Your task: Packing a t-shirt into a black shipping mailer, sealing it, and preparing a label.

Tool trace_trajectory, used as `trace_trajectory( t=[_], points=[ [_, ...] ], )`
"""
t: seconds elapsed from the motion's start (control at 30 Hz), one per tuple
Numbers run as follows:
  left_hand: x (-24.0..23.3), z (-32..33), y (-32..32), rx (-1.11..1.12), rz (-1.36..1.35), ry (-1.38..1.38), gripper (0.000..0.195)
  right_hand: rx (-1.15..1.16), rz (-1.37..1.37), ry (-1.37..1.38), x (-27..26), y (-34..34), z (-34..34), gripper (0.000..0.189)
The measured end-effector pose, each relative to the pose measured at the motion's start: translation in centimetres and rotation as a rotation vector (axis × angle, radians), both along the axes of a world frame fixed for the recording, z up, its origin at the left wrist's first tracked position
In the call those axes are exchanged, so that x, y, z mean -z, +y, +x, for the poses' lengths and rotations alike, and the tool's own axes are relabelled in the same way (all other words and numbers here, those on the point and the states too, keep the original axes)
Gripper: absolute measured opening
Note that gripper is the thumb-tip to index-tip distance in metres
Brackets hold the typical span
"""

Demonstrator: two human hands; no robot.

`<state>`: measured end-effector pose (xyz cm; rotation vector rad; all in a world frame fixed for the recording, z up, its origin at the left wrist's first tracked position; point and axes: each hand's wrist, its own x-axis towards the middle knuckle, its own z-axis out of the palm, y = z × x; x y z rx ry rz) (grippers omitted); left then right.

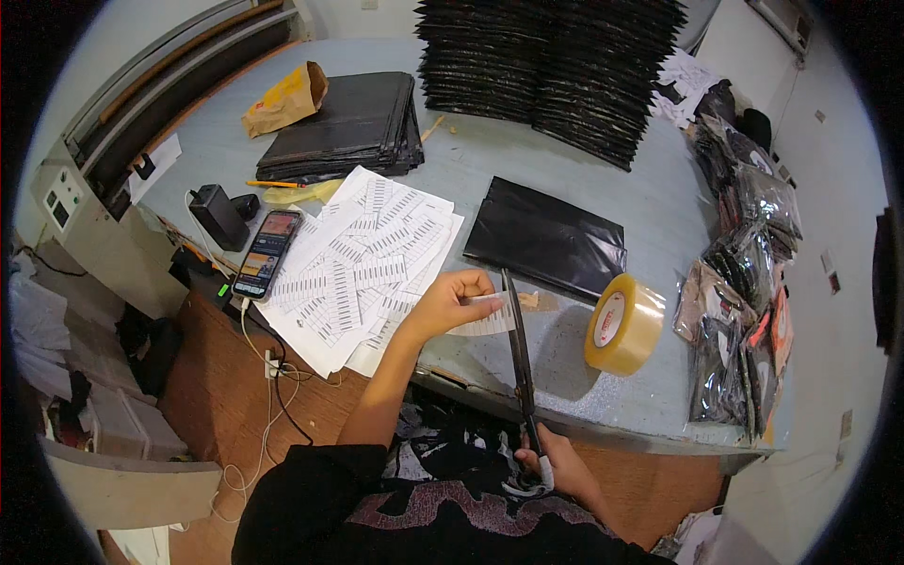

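My left hand (452, 304) pinches a strip of printed paper labels (487, 322) over the table's front edge. My right hand (563, 462) grips the handles of a long pair of scissors (522, 374), whose dark blades point away from me and lie against the right end of the strip. Whether the blades are parted is hard to see. Left of my left hand, many cut label strips (342, 289) lie spread over white paper sheets (328, 357). A black plastic mailer bag (547, 236) lies flat beyond the scissors. Right of them, a large roll of clear packing tape (625, 325) stands on its edge.
A phone (267, 254) with a cable lies by a black charger block (219, 217). Behind are a pile of black mailers (353, 120), a brown paper bag (286, 99) and tall black stacks (544, 70). Plastic-wrapped garments (734, 311) line the right edge. Cords (272, 395) hang at left.
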<state>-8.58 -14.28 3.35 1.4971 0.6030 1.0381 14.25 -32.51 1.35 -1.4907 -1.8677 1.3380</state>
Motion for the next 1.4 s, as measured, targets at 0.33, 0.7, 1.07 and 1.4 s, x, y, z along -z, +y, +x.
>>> trace_trajectory(
  t=[0.33, 0.7, 1.07, 1.4],
  points=[
    [0.1, 0.0, 0.0, 0.011, -0.006, -0.012, 0.016, -0.006, -0.065, -0.039, -0.3, 0.0, -0.2, 0.033],
    [-0.2, -2.9, 0.7, -0.455, -0.117, 0.029, 0.013, -0.029, -0.041, 0.022, -0.3, 0.2, 0.2, 0.044],
    [0.0, -3.3, -0.2, -0.474, 0.564, 0.777, 0.027, -0.071, -0.121, -0.115, -2.2, 0.7, 0.8, 0.046],
    [1.1, -0.7, -1.3, -0.257, 0.468, 0.775, 0.016, 0.049, -0.014, -0.446, -7.0, 1.0, 3.0, 0.046]
  ],
)
